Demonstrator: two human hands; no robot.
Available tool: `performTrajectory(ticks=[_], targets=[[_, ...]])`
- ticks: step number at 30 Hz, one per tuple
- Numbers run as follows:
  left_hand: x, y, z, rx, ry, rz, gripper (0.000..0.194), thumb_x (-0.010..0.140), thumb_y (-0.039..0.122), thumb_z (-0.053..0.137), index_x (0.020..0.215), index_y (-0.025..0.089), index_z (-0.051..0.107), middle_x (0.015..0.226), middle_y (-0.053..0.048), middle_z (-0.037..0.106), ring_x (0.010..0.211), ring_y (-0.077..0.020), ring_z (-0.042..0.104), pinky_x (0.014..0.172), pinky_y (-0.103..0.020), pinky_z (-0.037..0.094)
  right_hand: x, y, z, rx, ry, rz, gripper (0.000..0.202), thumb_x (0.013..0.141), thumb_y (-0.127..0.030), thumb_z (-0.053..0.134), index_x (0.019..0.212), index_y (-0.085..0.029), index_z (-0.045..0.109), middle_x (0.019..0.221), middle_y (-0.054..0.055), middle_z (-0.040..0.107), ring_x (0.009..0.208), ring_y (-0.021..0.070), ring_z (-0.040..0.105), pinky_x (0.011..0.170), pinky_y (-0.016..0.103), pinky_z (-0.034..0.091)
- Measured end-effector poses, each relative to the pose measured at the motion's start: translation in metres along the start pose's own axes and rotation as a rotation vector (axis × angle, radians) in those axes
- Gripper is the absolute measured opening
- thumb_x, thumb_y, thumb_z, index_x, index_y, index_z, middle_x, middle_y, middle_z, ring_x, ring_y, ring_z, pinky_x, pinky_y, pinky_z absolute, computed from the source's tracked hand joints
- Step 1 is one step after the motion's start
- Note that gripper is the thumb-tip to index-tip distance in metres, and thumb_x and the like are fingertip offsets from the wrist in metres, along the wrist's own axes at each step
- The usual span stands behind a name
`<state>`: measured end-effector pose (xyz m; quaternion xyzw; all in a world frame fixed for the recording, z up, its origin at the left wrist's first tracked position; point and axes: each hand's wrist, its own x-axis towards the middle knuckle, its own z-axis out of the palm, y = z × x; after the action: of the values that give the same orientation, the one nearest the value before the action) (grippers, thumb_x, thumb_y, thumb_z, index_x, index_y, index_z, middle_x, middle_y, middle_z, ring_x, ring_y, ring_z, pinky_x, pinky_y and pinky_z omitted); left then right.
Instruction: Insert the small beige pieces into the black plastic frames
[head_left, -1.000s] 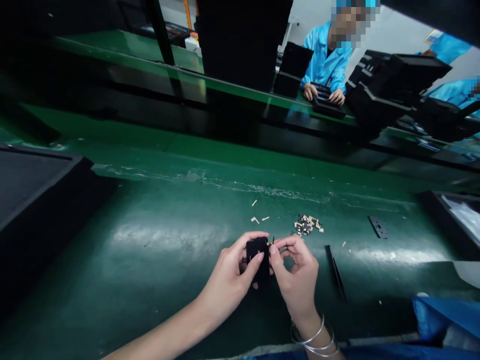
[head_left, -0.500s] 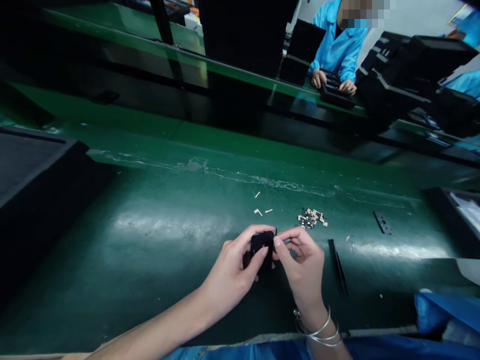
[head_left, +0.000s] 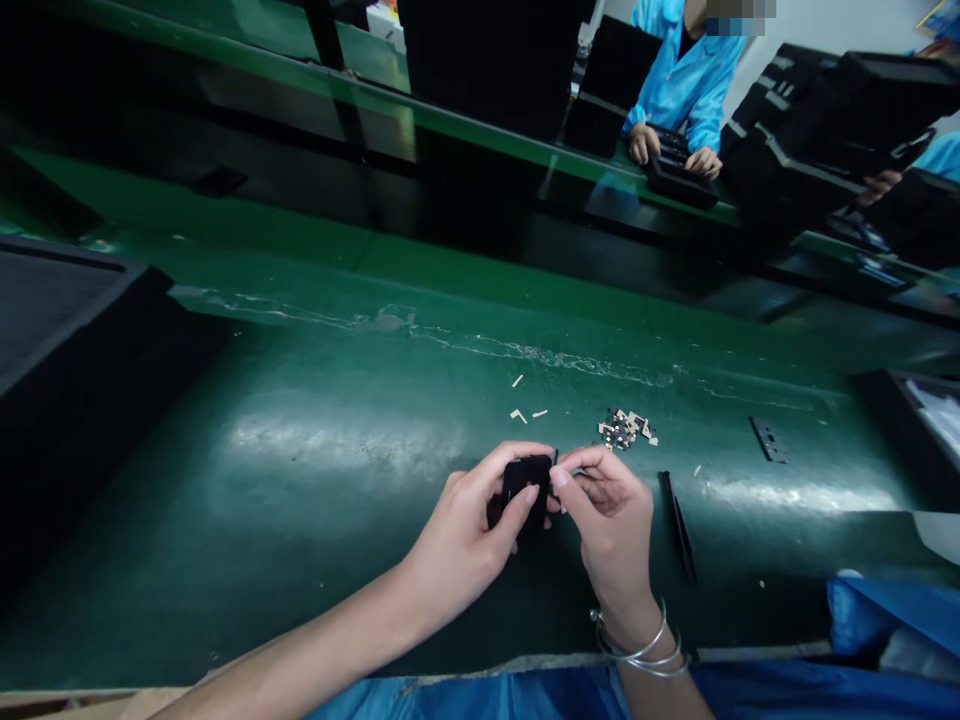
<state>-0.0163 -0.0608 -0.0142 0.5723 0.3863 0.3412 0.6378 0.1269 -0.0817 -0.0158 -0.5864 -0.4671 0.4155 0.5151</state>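
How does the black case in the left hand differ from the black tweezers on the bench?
The black case is compact and boxy with rounded corners, while the black tweezers are long and slim. The black case is gripped by the left hand; the black tweezers lie untouched on the green bench. Both look black.

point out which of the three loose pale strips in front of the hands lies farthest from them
The back strip, lying alone; the bent strip and the right strip lie side by side, closer in.
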Motion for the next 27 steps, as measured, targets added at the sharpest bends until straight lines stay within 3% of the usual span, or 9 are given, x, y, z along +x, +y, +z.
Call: performTrajectory(ticks=[5,12,16,27], targets=[[-0.0002,0.0012,0.0010,-0.026,0.012,-0.002,0.025,0.089,0.026,0.048,0.113,0.021,0.053,0.075,-0.001,0.064,0.061,-0.0127,0.059,0.050,-0.019,0.052,0.0002,0.0007,0.0012,0.000,0.011,-0.037,0.007,0.080,-0.019,0.061,0.074,-0.019,0.058,0.065,-0.004,0.056,0.049,0.0070,0.054,0.044,0.017,0.043],[0.0007,-0.0004,0.0018,-0.034,0.076,-0.011,0.024,0.088,0.025,0.049,0.111,0.020,0.055,0.086,-0.003,0.066,0.063,-0.0122,0.060,0.052,-0.019,0.053,-0.0023,0.0036,0.0057,-0.169,0.099,-0.242,0.007,0.078,-0.013,0.061,0.076,-0.019,0.058,0.074,0.000,0.061,0.063,0.0112,0.059,0.053,0.020,0.048],[0.0007,0.0000,0.0019,-0.142,0.080,-0.042,0.026,0.087,0.026,0.050,0.112,0.018,0.054,0.081,-0.002,0.066,0.063,-0.0130,0.062,0.050,-0.019,0.053,-0.0033,0.0046,0.0062,-0.152,0.116,-0.206,0.005,0.079,-0.015,0.060,0.079,-0.019,0.057,0.071,-0.001,0.062,0.054,0.0095,0.058,0.050,0.020,0.048],[0.0016,0.0004,0.0016,0.096,0.099,0.069,0.028,0.088,0.020,0.047,0.115,0.017,0.054,0.087,-0.003,0.069,0.063,-0.0114,0.061,0.060,-0.021,0.051,-0.0047,0.0027,0.0081,-0.222,0.126,-0.185,0.002,0.080,-0.019,0.061,0.079,-0.019,0.059,0.074,0.001,0.061,0.058,0.0108,0.059,0.053,0.023,0.051]])
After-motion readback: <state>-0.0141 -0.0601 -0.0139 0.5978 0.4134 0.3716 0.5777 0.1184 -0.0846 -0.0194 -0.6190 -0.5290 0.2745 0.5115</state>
